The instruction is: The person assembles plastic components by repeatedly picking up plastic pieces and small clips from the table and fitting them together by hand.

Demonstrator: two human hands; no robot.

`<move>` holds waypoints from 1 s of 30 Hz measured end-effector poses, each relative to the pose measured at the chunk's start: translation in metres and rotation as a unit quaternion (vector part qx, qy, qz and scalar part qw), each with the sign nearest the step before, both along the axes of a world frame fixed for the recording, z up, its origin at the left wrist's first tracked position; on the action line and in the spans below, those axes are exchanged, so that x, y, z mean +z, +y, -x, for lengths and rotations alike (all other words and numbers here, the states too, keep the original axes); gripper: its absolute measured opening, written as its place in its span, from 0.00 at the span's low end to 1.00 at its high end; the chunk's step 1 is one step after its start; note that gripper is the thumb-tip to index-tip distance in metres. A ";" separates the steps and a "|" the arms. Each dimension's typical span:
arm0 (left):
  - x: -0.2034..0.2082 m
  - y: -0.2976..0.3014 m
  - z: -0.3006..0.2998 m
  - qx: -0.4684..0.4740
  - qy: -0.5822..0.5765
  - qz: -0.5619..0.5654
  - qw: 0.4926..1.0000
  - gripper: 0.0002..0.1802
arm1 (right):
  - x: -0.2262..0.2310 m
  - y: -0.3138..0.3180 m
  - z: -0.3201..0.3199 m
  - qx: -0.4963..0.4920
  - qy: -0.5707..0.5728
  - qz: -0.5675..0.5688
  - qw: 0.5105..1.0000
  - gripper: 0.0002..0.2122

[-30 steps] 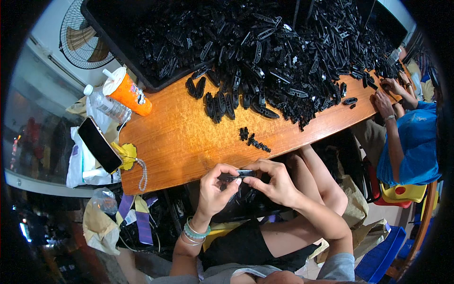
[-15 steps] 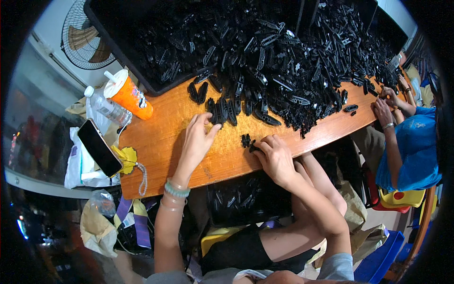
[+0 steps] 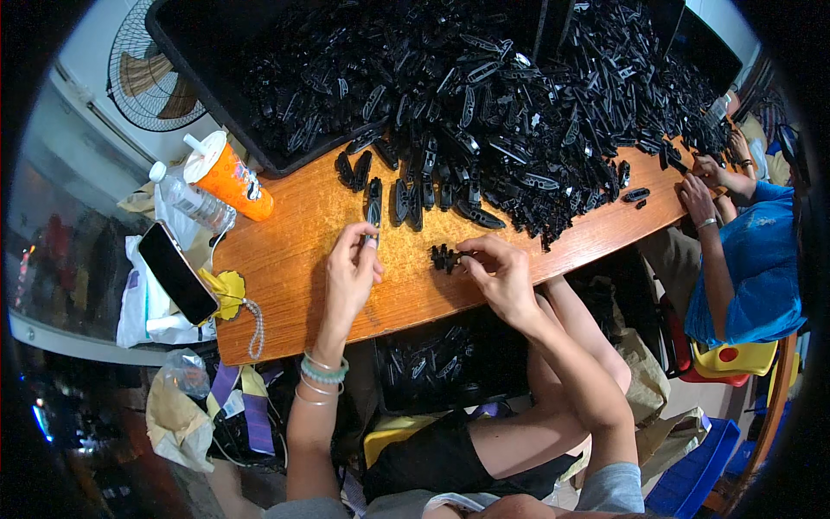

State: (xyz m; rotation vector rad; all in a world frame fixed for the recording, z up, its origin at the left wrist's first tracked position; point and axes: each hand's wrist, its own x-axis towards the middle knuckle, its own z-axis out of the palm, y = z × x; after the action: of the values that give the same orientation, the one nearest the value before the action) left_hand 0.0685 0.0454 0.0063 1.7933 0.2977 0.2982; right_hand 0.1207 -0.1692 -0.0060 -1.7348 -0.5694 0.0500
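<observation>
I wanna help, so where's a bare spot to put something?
Bare table lies widest between the orange cup and the left hand. A narrow strip borders the black heap, right of the right hand. The heap crowds the far side.

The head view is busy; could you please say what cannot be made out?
In the head view:
Black piece: lower end, hidden by the left hand.
Right hand: any pinched part, which it covers.
Pile: lower pieces, buried under others.
Tray: far side, cut by upper edge.

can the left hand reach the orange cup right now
Probably yes: only tabletop shows between the left hand and the cup, though the hand seems to hold a black part.
</observation>
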 end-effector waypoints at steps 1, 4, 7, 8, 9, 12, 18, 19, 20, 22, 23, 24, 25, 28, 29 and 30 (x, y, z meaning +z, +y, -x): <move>-0.007 0.000 0.008 -0.006 -0.074 -0.024 0.997 0.10 | 0.001 0.002 0.004 0.008 0.107 -0.055 0.993 0.06; -0.016 -0.021 0.034 0.010 -0.114 0.003 0.993 0.12 | 0.003 0.001 0.021 0.025 0.195 -0.132 0.972 0.06; 0.001 -0.047 0.052 -0.041 -0.054 0.141 0.988 0.14 | 0.014 -0.006 0.036 0.012 0.174 -0.110 0.978 0.05; -0.001 -0.048 0.057 -0.082 -0.054 0.137 0.986 0.14 | 0.018 -0.008 0.040 0.000 0.127 -0.062 0.990 0.05; 0.000 -0.050 0.060 -0.091 -0.054 0.154 0.982 0.14 | 0.024 -0.010 0.044 -0.003 0.106 -0.037 0.994 0.05; 0.006 -0.058 0.066 -0.100 -0.049 0.185 0.976 0.14 | 0.040 -0.005 0.056 -0.023 0.217 -0.086 0.972 0.05; 0.014 -0.067 0.071 -0.094 -0.048 0.306 0.946 0.24 | 0.040 -0.002 0.065 -0.018 0.184 -0.093 0.978 0.04; 0.014 -0.064 0.071 -0.122 -0.047 0.280 0.951 0.25 | 0.039 -0.002 0.067 -0.008 0.177 -0.089 0.980 0.04; 0.012 -0.064 0.071 -0.122 -0.044 0.281 0.951 0.25 | 0.039 -0.003 0.069 -0.009 0.180 -0.089 0.980 0.04; 0.009 -0.061 0.072 -0.136 -0.029 0.253 0.957 0.20 | 0.039 -0.003 0.069 -0.010 0.117 -0.045 0.992 0.04; 0.010 -0.061 0.074 -0.120 -0.027 0.251 0.960 0.16 | 0.042 -0.003 0.069 -0.010 0.076 -0.019 0.997 0.04; 0.012 -0.061 0.075 -0.121 -0.027 0.251 0.960 0.16 | 0.040 -0.004 0.069 -0.011 0.076 -0.019 0.997 0.04; 0.014 -0.062 0.075 -0.117 -0.023 0.250 0.961 0.15 | 0.037 -0.004 0.069 -0.014 0.041 -0.009 0.999 0.04; 0.014 -0.062 0.076 -0.106 -0.025 0.250 0.962 0.14 | 0.036 -0.005 0.069 -0.019 -0.051 0.031 0.998 0.03; 0.013 -0.062 0.077 -0.100 -0.032 0.251 0.962 0.13 | 0.037 -0.005 0.069 -0.021 -0.108 0.059 0.992 0.03; 0.013 -0.062 0.077 -0.101 -0.032 0.251 0.962 0.13 | 0.035 -0.004 0.070 -0.022 -0.108 0.060 0.992 0.03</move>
State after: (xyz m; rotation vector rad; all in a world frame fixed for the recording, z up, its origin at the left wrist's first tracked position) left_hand -0.0083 -0.0165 0.0198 1.2962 0.1253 0.1196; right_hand 0.0511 -0.1737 0.0292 -1.8818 -0.6988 -0.1395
